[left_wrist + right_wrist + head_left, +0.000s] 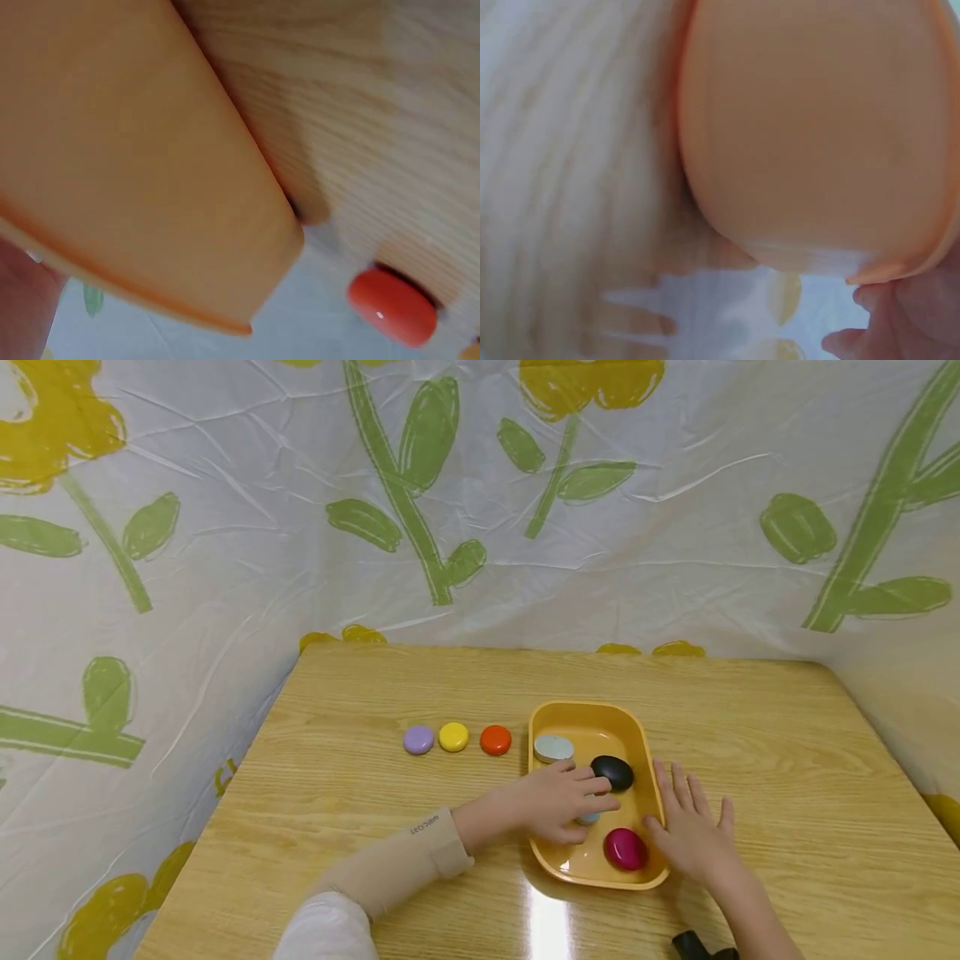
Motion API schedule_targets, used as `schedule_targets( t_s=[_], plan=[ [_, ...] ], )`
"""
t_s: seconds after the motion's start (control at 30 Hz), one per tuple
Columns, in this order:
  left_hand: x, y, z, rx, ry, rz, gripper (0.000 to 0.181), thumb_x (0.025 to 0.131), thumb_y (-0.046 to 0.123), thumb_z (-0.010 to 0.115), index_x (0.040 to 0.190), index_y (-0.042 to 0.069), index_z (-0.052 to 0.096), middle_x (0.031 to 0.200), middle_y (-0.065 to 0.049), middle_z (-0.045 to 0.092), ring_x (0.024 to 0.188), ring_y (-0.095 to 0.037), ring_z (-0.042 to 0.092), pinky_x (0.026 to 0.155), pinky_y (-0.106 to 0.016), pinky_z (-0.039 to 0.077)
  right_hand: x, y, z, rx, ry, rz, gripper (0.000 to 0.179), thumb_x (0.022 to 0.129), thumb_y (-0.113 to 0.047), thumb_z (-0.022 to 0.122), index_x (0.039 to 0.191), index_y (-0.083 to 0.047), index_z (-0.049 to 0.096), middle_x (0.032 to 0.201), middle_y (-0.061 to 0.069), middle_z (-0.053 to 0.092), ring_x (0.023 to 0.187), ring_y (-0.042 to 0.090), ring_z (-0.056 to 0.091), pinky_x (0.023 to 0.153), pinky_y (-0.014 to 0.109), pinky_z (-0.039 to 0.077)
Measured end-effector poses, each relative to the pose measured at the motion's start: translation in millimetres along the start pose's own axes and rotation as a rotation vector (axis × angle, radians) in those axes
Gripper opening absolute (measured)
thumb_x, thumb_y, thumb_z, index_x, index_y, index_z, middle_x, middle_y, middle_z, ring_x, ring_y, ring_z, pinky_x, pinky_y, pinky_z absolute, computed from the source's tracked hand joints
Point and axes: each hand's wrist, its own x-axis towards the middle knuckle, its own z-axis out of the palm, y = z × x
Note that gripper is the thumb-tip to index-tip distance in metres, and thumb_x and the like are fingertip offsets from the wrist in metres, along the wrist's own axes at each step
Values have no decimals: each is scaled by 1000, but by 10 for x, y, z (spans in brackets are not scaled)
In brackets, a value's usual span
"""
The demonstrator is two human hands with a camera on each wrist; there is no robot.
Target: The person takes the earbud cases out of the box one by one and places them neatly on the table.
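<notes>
Reaching into the yellow tray (pixel 645 752), the left hand (pixel 558 800) pinches a pale blue stone (pixel 588 817). The right hand (pixel 690 831) rests open against the tray's outer wall. Only the head view shows this; wrist views show blurred tray wall.

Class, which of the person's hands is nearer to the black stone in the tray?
Left. The left hand has fingertips touching the black stone; the right hand rests outside the tray.

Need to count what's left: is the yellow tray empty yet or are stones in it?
Not empty. The yellow tray holds a grey stone, black stone, magenta stone, and a light-blue one under the left hand.
</notes>
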Motion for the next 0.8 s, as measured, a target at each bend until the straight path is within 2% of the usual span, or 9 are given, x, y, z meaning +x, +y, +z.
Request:
schedule_targets(
  t_s=[0.17,0.37,0.63,0.8],
  plan=[
    [107,96,29,-5,-65,47,53,89,43,47,138,27,37,137,8,38,119,-11,35,96,-28,32,-3,15,-61,-20,-17,-32,77,93,-36,45,147,-15,-6,148,28,2,132,49,3,93,67,-15],
    [183,175,65,18,-111,86,54,89,43,47,140,31,34,141,9,35,122,-9,33,101,-31,30,-23,25,-66,-71,12,-55,77,93,-38,45,148,-17,-4,148,27,5,132,48,6,95,65,-16],
    [239,267,93,88,-133,118,52,89,45,47,139,38,33,141,11,33,117,-6,36,94,-25,30,-29,58,-9,-92,56,-58,74,94,-37,40,147,-22,-9,149,25,4,132,48,7,95,66,-15],
    [264,300,131,112,-143,125,50,90,46,46,138,41,33,141,10,32,116,-6,36,95,-25,28,-22,55,3,-83,58,-56,72,95,-37,39,147,-22,-9,149,25,2,133,47,4,95,66,-15]
  ],
)
